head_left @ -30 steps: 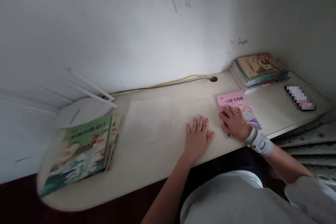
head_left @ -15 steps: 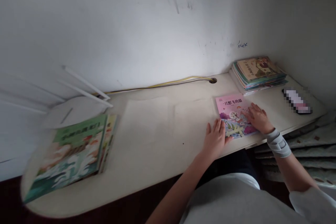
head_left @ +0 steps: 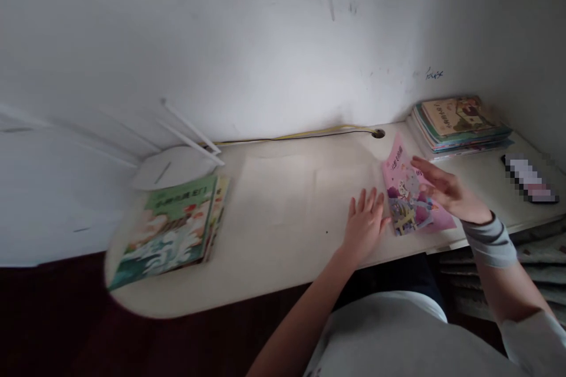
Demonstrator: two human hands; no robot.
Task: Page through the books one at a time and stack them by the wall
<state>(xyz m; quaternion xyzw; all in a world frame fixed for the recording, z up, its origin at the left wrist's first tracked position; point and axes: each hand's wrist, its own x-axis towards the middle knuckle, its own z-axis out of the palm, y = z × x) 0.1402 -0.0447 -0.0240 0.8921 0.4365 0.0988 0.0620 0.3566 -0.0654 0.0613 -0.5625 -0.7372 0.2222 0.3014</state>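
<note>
A thin pink picture book [head_left: 400, 188] lies on the white desk, its front cover raised and bent over to the left. Part of a pink inner page shows beneath it on the right. My right hand [head_left: 451, 191] hovers over that page beside the raised cover, fingers stretched and thumb apart; whether it touches the cover I cannot tell. Flat on the desk just left of the book rests my left hand [head_left: 365, 221], its fingers spread and holding nothing.
A stack of books [head_left: 462, 123] stands at the back right, near a blurred-out phone [head_left: 530, 179]. On the left lie overlapping picture books [head_left: 172, 224] by a white device with antennas [head_left: 174, 166]. Cables [head_left: 287, 136] run along the wall to a desk hole [head_left: 378, 134].
The book's cover, flat before, now stands partly lifted. My right hand has risen off it, and my left hand has come off the book's edge onto the desk. The view has swung left.
</note>
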